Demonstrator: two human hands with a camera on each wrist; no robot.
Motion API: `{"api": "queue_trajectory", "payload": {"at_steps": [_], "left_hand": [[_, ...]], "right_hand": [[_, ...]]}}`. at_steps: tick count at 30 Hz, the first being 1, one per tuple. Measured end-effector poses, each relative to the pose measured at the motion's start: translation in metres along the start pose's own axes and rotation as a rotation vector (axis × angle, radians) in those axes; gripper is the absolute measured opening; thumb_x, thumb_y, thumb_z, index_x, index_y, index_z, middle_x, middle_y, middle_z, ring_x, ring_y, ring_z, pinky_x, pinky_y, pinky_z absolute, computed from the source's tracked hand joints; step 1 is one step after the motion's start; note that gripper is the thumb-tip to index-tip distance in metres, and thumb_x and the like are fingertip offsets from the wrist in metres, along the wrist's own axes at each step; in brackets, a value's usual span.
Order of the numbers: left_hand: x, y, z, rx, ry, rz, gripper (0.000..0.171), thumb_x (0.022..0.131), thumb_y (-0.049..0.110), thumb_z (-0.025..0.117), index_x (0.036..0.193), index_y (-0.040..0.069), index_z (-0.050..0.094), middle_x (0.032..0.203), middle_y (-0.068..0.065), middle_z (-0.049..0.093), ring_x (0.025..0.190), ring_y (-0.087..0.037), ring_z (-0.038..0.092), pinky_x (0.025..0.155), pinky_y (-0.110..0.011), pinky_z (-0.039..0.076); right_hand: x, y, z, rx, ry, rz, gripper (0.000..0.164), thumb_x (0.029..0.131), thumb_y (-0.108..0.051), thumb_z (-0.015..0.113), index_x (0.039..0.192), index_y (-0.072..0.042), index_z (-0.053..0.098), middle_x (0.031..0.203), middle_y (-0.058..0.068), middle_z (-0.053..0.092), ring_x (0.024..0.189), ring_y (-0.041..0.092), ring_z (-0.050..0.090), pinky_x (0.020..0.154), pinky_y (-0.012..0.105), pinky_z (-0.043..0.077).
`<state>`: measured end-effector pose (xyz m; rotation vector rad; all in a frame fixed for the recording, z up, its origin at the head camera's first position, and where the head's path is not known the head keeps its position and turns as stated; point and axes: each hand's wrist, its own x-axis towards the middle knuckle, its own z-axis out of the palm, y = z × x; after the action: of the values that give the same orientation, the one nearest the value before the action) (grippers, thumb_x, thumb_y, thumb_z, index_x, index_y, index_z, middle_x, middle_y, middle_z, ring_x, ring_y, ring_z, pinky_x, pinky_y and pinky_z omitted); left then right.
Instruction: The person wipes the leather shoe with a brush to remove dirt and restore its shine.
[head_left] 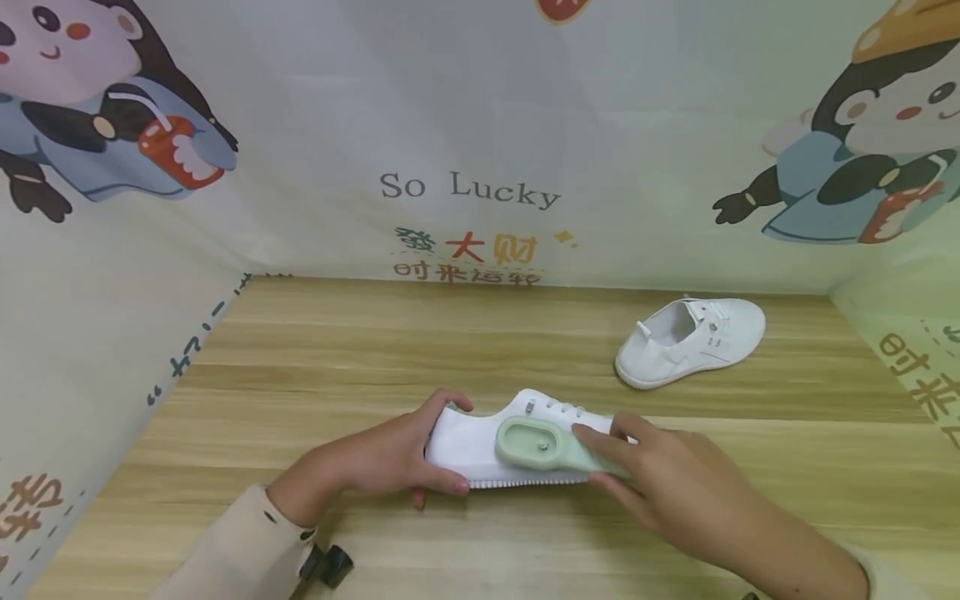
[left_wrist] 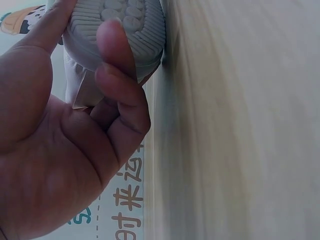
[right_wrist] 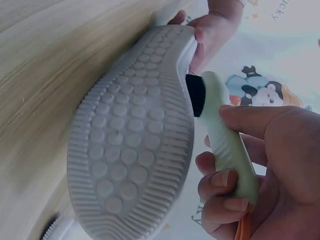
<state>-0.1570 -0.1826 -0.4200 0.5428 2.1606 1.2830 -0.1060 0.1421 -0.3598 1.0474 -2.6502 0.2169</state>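
Note:
A white lace-up shoe (head_left: 472,442) is tipped on its side on the wooden tabletop, its studded sole (right_wrist: 125,135) facing the right wrist camera. My left hand (head_left: 397,450) grips it by the heel, thumb and fingers on either side; in the left wrist view the heel end of the sole (left_wrist: 135,22) shows above the fingertips. In my right hand (head_left: 667,467) is a pale green brush (head_left: 531,443), held by its handle, with an orange loop (right_wrist: 243,227) at the end. Its black bristles (right_wrist: 196,95) press against the side of the shoe.
Toward the back right, a second white shoe (head_left: 693,342) stands upright on the wooden tabletop (head_left: 360,333). A printed cloth (head_left: 480,108) with cartoon figures and lettering walls off the back and both sides.

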Motion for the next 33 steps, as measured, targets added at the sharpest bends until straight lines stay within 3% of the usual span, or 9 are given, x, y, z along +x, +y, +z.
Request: {"api": "queue_trajectory", "payload": {"at_steps": [8, 20, 33], "left_hand": [[0.000, 0.000, 0.001, -0.006, -0.008, -0.002, 0.089, 0.080, 0.028, 0.085, 0.145, 0.020, 0.024, 0.107, -0.017, 0.054, 0.058, -0.026, 0.062, 0.052, -0.043, 0.056], [0.002, -0.001, -0.001, 0.018, -0.016, 0.023, 0.087, 0.081, 0.031, 0.084, 0.144, 0.018, 0.025, 0.109, -0.016, 0.054, 0.057, -0.024, 0.062, 0.051, -0.043, 0.057], [0.002, -0.001, 0.000, -0.004, -0.024, 0.037, 0.085, 0.081, 0.029, 0.084, 0.142, 0.017, 0.026, 0.108, -0.017, 0.056, 0.061, -0.024, 0.062, 0.050, -0.043, 0.056]], "right_hand": [[0.000, -0.004, 0.003, 0.061, -0.022, -0.026, 0.043, 0.089, -0.027, 0.075, 0.131, -0.022, 0.066, 0.093, -0.009, 0.056, 0.059, -0.002, 0.038, 0.054, 0.017, 0.036], [0.022, -0.021, 0.015, 0.020, -0.022, -0.060, 0.042, 0.090, -0.032, 0.074, 0.129, -0.020, 0.066, 0.089, -0.006, 0.054, 0.055, 0.003, 0.036, 0.051, 0.019, 0.034], [0.030, -0.030, 0.021, 0.034, -0.005, -0.068, 0.041, 0.091, -0.034, 0.072, 0.130, -0.021, 0.065, 0.091, -0.004, 0.057, 0.057, 0.004, 0.042, 0.051, 0.021, 0.038]]}}
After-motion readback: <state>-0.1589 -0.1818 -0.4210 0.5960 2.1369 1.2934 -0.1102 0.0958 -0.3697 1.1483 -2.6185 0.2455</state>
